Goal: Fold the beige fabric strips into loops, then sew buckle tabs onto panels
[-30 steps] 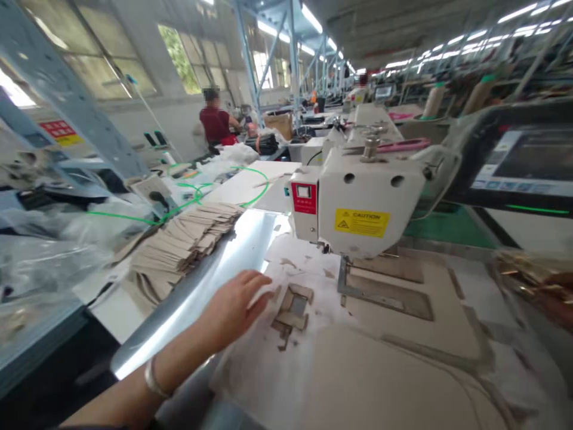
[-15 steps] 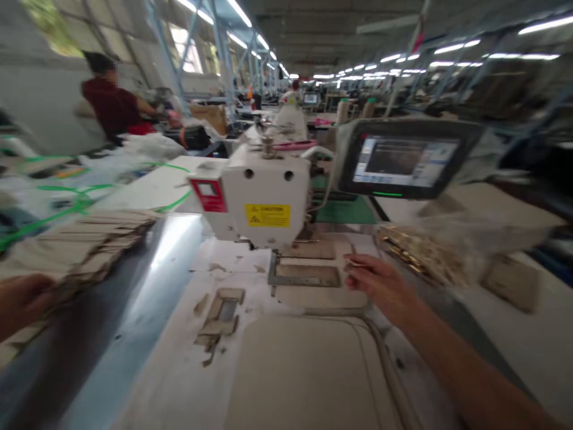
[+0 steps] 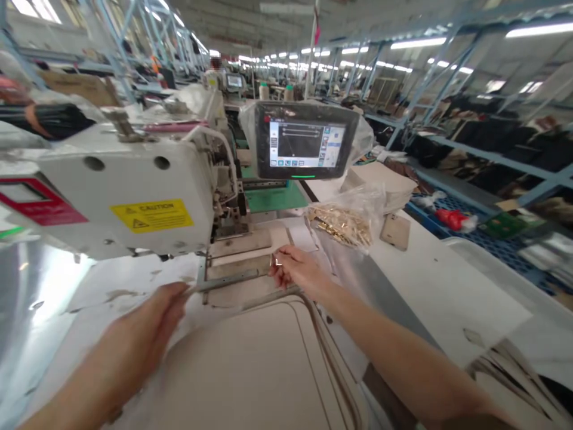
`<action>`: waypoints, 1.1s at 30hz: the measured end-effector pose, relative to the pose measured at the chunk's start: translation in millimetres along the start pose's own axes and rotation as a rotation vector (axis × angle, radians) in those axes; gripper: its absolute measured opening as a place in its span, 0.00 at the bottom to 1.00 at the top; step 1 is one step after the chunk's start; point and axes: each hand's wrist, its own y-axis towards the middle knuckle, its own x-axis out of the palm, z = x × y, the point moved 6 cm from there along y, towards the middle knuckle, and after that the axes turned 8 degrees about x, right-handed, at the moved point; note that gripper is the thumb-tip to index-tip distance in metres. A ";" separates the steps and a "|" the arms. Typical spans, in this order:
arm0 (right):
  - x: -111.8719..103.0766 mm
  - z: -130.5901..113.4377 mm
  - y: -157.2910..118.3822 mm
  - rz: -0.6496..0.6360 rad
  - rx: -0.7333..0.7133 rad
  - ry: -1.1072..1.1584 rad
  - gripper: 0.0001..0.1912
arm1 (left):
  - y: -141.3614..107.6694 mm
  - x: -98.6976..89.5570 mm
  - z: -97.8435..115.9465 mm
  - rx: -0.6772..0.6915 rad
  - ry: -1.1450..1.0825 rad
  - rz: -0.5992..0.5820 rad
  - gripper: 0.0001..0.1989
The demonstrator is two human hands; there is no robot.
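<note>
My right hand [image 3: 293,272] is closed in a pinch at the right end of a metal clamp frame [image 3: 233,279]; a small shiny bit shows at its fingertips, too small to name. The frame lies over a beige panel [image 3: 242,295] below the sewing machine head [image 3: 120,179]. At the frame's left end is my left hand [image 3: 152,322], somewhat blurred, its fingers pressed together; what they hold, if anything, is hidden. Whether it touches the frame I cannot tell. In front of both hands lies a stack of beige panels [image 3: 250,364] with rounded corners.
A control screen [image 3: 308,143] stands behind the clamp. To the right are a plastic bag of gold-coloured metal pieces [image 3: 344,224], a phone-like flat object [image 3: 395,232] and piled beige panels [image 3: 380,185]. More cut pieces [image 3: 514,382] lie at the lower right.
My left hand has come from the panel pile at the far left to the clamp frame's left end. My right hand stays pinched at the frame's right end. The view has turned right.
</note>
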 end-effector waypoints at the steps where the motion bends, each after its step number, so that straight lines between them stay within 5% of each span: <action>1: 3.5 -1.1 -2.7 -0.008 -0.005 -0.061 0.08 | 13.6 12.0 20.7 0.026 -0.047 -0.096 0.18; 5: 15.5 -15.7 -19.2 0.030 -0.219 -0.462 0.05 | 63.5 48.5 86.5 0.097 -0.158 -0.288 0.15; 8: 26.0 -26.4 -35.3 0.118 -0.474 -0.897 0.15 | 81.8 58.6 98.4 0.107 -0.163 -0.278 0.15; 12: 35.5 -22.2 -42.2 0.114 -0.531 -1.315 0.26 | 90.7 62.5 95.8 0.152 -0.220 -0.258 0.12; 18: 30.8 -30.9 -39.0 0.124 -0.441 -1.095 0.15 | 94.8 61.1 92.7 0.081 -0.209 -0.193 0.11; 24: 14.0 -36.6 -8.8 0.166 -0.282 -0.898 0.01 | 98.7 56.6 98.8 0.258 -0.096 -0.150 0.11; 33: -22.2 -43.9 42.3 0.154 0.031 -0.725 0.15 | 77.9 90.2 64.9 0.314 0.024 -0.125 0.31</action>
